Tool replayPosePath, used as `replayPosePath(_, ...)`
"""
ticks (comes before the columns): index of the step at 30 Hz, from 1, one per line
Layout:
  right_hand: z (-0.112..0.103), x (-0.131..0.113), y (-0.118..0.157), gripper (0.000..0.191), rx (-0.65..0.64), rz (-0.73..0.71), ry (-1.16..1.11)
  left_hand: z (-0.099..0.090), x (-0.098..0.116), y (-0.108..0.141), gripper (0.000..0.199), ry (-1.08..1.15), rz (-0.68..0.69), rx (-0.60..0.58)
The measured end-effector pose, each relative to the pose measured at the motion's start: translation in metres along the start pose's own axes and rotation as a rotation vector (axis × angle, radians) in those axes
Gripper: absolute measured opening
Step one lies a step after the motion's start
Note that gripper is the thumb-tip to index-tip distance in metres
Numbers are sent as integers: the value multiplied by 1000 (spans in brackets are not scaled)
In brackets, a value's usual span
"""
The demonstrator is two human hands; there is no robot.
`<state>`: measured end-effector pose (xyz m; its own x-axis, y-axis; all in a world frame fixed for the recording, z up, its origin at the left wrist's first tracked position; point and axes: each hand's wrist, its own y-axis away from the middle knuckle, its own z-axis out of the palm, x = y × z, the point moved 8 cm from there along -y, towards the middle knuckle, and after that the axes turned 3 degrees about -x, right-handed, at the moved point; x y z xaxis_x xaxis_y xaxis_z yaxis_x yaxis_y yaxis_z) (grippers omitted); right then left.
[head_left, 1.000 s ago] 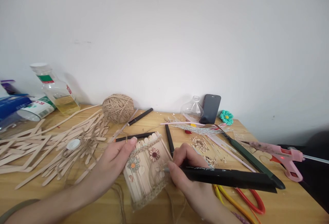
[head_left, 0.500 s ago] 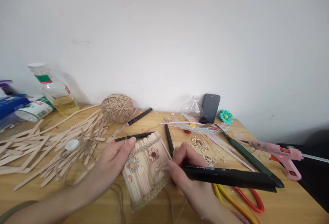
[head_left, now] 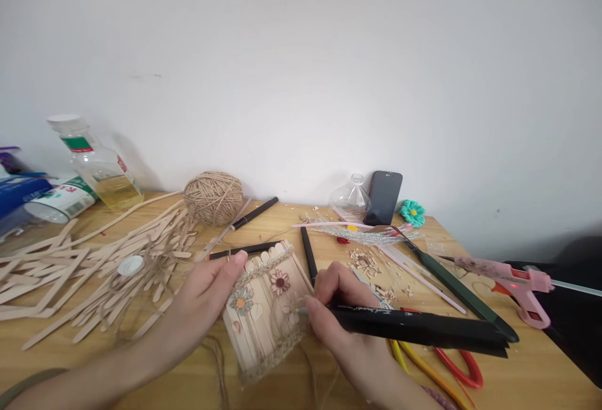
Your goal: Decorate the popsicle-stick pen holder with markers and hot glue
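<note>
My left hand [head_left: 207, 291] grips the upper left edge of a pot-like piece made of craft sticks [head_left: 258, 328], its thumb on the rim. Twine and a beaded trim run along its top, with more twine near the bottom. Coloured flowers, one dark red and one grey with an orange centre, decorate the front beside pale petal shapes. A black marker [head_left: 418, 326] is pinched in my right hand [head_left: 336, 319], its tip at the pale petals on the right of the front. The marker's tip is blurred.
Loose craft sticks [head_left: 51, 278] and a twine ball [head_left: 214, 198] lie left, near a glass bottle [head_left: 115, 190]. Further black markers [head_left: 255, 213] lie behind the piece. To the right are a phone [head_left: 384, 198], wood chips [head_left: 364, 262], a pink glue gun [head_left: 512, 277] and red-handled scissors [head_left: 463, 369].
The marker's back end has dipped slightly as my right hand shifts a little at the petals. My left hand and the craft-stick piece stay almost the same.
</note>
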<state>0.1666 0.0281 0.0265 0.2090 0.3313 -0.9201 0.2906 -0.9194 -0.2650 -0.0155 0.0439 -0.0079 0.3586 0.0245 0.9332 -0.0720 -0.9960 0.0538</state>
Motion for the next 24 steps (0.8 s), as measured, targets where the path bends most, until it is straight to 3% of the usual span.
replayPosePath(24, 1, 0, 0, 22, -14, 17, 22, 1, -2, 1, 52, -1, -39, 20)
